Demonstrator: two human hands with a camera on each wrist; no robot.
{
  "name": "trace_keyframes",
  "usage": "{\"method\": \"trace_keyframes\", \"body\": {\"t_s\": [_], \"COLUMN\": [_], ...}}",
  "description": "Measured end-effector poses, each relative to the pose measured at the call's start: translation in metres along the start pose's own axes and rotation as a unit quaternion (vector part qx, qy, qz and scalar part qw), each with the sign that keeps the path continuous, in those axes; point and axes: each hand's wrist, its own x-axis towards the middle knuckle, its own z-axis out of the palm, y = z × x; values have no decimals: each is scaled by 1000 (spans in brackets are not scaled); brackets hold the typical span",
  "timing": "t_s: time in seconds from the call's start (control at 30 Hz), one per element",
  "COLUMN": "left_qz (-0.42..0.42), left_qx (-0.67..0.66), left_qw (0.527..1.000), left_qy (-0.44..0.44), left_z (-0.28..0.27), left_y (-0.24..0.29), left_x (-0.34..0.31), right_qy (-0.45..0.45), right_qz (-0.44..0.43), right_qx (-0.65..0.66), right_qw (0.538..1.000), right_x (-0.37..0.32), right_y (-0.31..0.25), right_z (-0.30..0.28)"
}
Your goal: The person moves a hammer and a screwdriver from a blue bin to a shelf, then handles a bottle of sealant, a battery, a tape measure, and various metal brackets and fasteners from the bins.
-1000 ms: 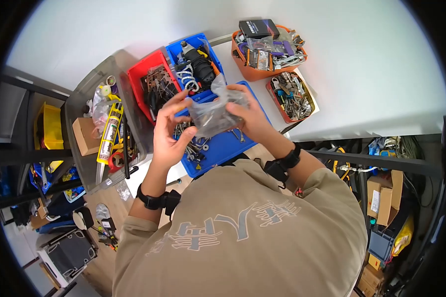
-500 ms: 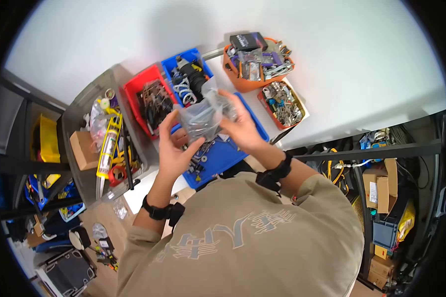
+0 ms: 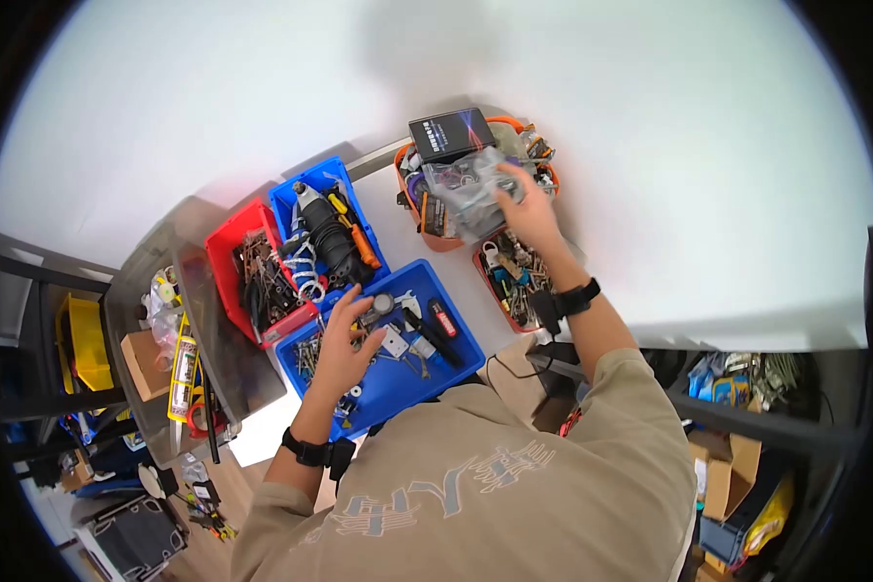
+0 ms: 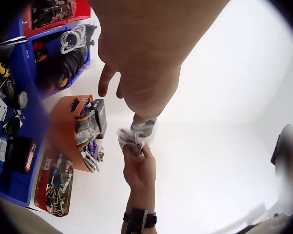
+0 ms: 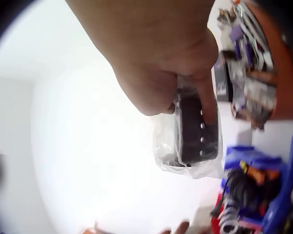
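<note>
My right hand [image 3: 533, 213] pinches a clear plastic bag [image 3: 468, 199] by its side, over the orange bin [image 3: 435, 240]. Inside the bag, dark flat pieces with a row of small holes show in the right wrist view, fingers pressed along them. My left hand [image 3: 344, 351] holds nothing; its fingers are spread and loosely bent above the left part of a blue tray [image 3: 398, 396]. That tray carries small metal hardware, a white plate with holes [image 3: 395, 342], a black-and-red item [image 3: 443, 318] and a blue-labelled bottle [image 3: 424, 348].
A black box [image 3: 451, 134] lies atop the orange bin's contents. In front stands a red tin [image 3: 495, 303] of metal parts. Leftward are a blue bin [image 3: 286, 199] with a black power tool, a red bin [image 3: 225, 254] of hardware and a grey tub [image 3: 209, 339].
The right hand has carried the bag away from the left hand, over to the orange bin. The left hand has let go of it and stays above the tray. The head view has shifted.
</note>
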Motion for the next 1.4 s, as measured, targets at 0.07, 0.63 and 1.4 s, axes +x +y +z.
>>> {"method": "trace_keyframes", "body": {"t_s": [0.07, 0.63, 1.4], "left_qz": [-46, -99, 147], "left_qx": [3, 191, 516], "left_qw": [999, 970, 840], "left_qy": [-10, -115, -79], "left_z": [11, 47, 131], "left_y": [-11, -59, -142], "left_x": [3, 24, 23], "right_qy": [-44, 57, -79], "right_qz": [88, 102, -117], "right_qx": [-74, -214, -172], "right_qw": [992, 970, 975], "right_x": [34, 112, -35], "right_y": [27, 118, 87], "right_z": [-24, 39, 3]}}
